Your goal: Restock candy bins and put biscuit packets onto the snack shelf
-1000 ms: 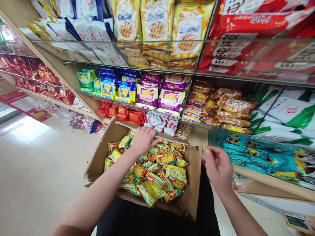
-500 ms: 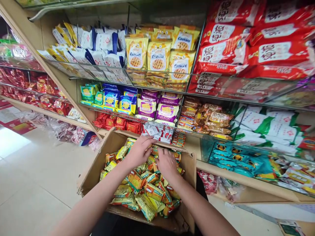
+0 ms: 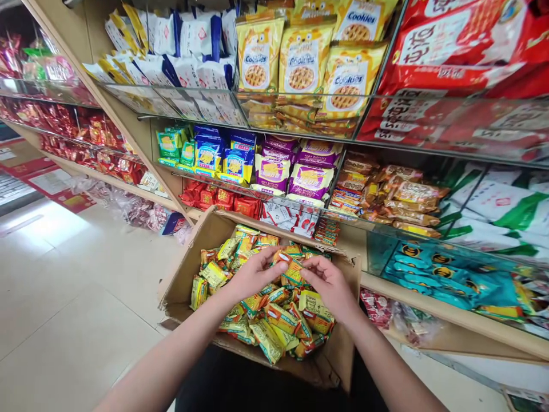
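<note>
Above an open cardboard box (image 3: 182,294) full of small wrapped snack packets (image 3: 268,337), my two hands meet over one orange-and-green snack packet (image 3: 293,273). My left hand (image 3: 258,272) is closed on its left end, with the thumb pressed on the front. On the other side, my right hand (image 3: 329,284) pinches the right end between thumb and fingers. Other packets, yellow and orange, lie loose and jumbled below both hands. Whether more packets sit behind the held one is hidden.
Glass-fronted shelves rise behind the box, holding cookie packs (image 3: 302,60), purple biscuit packs (image 3: 313,171), brown packets (image 3: 414,197) and teal packets (image 3: 433,269). Red packs (image 3: 446,57) fill the upper right. Tiled floor (image 3: 86,309) lies at the left.
Both hands have come up out of the pile of packets and now hold one snack packet between them. The view has shifted, with the shelves appearing nearer.
</note>
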The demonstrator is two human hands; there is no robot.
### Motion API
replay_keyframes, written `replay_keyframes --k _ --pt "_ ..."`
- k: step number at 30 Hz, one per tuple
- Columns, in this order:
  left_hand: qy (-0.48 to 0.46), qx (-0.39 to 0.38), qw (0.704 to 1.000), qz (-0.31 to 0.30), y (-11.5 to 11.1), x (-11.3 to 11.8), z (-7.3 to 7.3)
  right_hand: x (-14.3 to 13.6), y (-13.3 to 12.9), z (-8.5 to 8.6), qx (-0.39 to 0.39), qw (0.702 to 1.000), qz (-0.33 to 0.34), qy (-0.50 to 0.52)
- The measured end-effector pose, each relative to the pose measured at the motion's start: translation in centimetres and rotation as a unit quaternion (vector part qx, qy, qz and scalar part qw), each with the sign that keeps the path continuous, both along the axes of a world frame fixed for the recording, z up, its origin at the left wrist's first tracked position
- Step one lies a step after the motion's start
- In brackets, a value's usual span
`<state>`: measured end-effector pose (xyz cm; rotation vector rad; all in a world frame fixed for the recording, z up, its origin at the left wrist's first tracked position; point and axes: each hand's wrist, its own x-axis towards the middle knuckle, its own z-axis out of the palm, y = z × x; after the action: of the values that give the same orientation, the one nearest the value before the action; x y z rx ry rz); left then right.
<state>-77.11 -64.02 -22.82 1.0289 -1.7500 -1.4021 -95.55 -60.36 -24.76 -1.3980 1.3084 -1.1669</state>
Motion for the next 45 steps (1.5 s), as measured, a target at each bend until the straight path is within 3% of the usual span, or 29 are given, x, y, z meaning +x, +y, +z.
replay_keyframes --k 4,6,9,11,13,15,16,19,24,28,31,38,45 --pt "0.085 0.138 0.987 0.010 0.8 -2.2 0.0 0.0 1.2 -0.5 0.044 0.985 -0.068 -0.155" --pt "0.122 0.166 0.978 0.037 1.5 -3.1 -0.3 0.1 1.8 -0.7 0.041 0.978 -0.101 -0.179" --pt "0.103 0.152 0.983 0.024 2.4 -3.8 -0.5 -0.4 2.9 -0.4 0.034 0.983 -0.088 -0.160" --pt "0.037 0.037 0.999 0.014 2.3 -3.9 -0.1 -1.5 3.9 0.2 0.012 0.987 -0.098 -0.125" --pt "-0.058 -0.163 0.985 0.022 1.2 -3.8 0.6 -3.3 4.8 0.8 -0.034 0.978 -0.180 -0.095" --pt "-0.177 -0.346 0.921 0.038 -0.8 -3.7 1.4 -5.6 5.1 0.9 -0.078 0.948 -0.301 -0.073" --pt "-0.244 -0.396 0.884 0.040 -2.0 -3.7 1.7 -6.8 5.0 0.6 -0.090 0.929 -0.353 -0.062" --pt "-0.394 -0.418 0.818 0.031 -5.1 -3.6 1.7 -10.0 3.3 -1.7 -0.093 0.906 -0.412 -0.022" --pt "-0.424 -0.426 0.800 0.009 -6.3 -2.3 0.0 -12.6 -2.6 -6.3 -0.070 0.947 -0.306 0.076" --pt "-0.418 -0.430 0.799 0.036 -5.7 -1.2 -0.6 -12.5 -7.6 -7.6 -0.009 0.966 -0.194 0.168" --pt "-0.421 -0.430 0.797 0.043 -5.6 -1.1 -0.5 -11.6 -10.0 -8.2 0.031 0.969 -0.105 0.223" --pt "-0.427 -0.441 0.787 0.055 -5.7 -1.2 -0.2 -10.3 -11.5 -9.5 0.034 0.958 -0.102 0.266" --pt "-0.444 -0.440 0.779 0.039 -5.9 -1.2 0.1 -10.2 -11.1 -9.3 0.008 0.961 -0.102 0.255"
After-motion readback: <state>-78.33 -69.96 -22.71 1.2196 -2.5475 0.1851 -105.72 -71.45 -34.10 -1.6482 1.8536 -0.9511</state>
